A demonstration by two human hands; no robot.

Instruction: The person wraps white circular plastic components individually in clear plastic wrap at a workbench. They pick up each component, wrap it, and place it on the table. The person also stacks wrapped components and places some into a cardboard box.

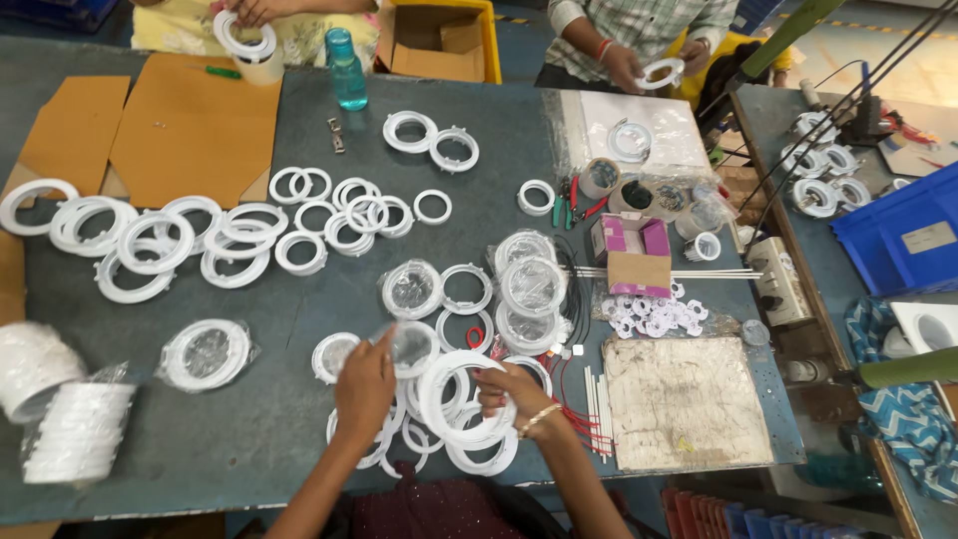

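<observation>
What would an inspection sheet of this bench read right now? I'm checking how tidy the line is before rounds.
Surface: grey table, scuffed, crowded.
Job's things: left hand touches a clear bagged disc; right hand grips a large white ring over a ring pile.
Clutter: loose white rings, cardboard sheets, blue bottle, small open box, tape rolls, dirty board.
Fingers: both hands' fingers closed on parts.
Cables: red and black wires beside the pile.
Surroundings: two other people holding rings; blue bin.
</observation>
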